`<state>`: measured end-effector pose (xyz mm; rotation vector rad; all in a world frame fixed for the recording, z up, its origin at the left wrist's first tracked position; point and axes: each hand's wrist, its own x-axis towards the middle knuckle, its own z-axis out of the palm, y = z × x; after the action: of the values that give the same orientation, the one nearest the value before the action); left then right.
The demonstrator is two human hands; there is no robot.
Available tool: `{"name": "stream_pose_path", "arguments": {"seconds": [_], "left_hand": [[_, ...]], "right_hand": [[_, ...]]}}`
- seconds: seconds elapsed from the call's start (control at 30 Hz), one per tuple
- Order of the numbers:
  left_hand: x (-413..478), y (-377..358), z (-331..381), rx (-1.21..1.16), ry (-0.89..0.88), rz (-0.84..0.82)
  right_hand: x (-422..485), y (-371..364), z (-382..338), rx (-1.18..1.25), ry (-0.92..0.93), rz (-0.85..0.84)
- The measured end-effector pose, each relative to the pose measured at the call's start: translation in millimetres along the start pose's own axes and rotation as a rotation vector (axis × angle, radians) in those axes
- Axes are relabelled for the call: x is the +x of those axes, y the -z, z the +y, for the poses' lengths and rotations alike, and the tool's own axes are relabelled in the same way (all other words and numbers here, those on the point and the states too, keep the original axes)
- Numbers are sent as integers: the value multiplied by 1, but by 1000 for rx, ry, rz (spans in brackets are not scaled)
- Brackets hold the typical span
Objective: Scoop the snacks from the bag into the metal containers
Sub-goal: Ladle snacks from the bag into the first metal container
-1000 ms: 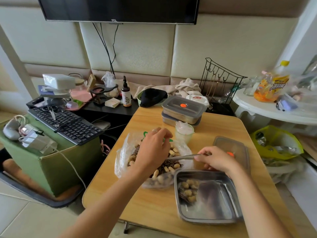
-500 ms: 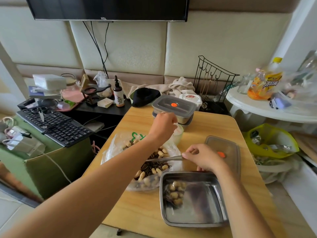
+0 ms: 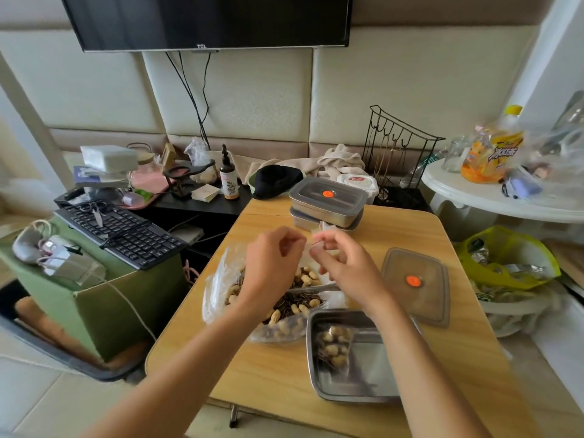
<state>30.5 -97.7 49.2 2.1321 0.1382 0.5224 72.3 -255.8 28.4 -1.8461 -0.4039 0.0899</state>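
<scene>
On wooden table (image 3: 268, 368), clear bag (image 3: 218, 279) of peanuts (image 3: 308, 276), seeds (image 3: 297, 301); curled hands' (image 3: 271, 263) (image 3: 344, 268) hold unclear.

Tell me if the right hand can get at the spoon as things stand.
Probably yes. The spoon lies on the open bag just beneath the right hand, its handle uncovered. But that hand pinches a small clear thing, so it would have to let go first.

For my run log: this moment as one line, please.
left hand above bag, grip unclear | right hand pinches small clear item | spoon in bag | metal container holds few snacks
</scene>
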Motion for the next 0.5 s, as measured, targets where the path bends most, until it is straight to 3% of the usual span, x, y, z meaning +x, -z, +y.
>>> {"name": "stream_pose_path", "arguments": {"seconds": [0.2,0.33,0.5], "left_hand": [[-35,19,-24,-331,309,35],[-38,27,-34,-331,278,-88],[-35,34,-41,-266,274,-43]], "right_hand": [[-4,-24,1,117,-92,-30],[-6,-31,4,41,-101,-62],[-7,-38,-6,31,-63,-210]]}}
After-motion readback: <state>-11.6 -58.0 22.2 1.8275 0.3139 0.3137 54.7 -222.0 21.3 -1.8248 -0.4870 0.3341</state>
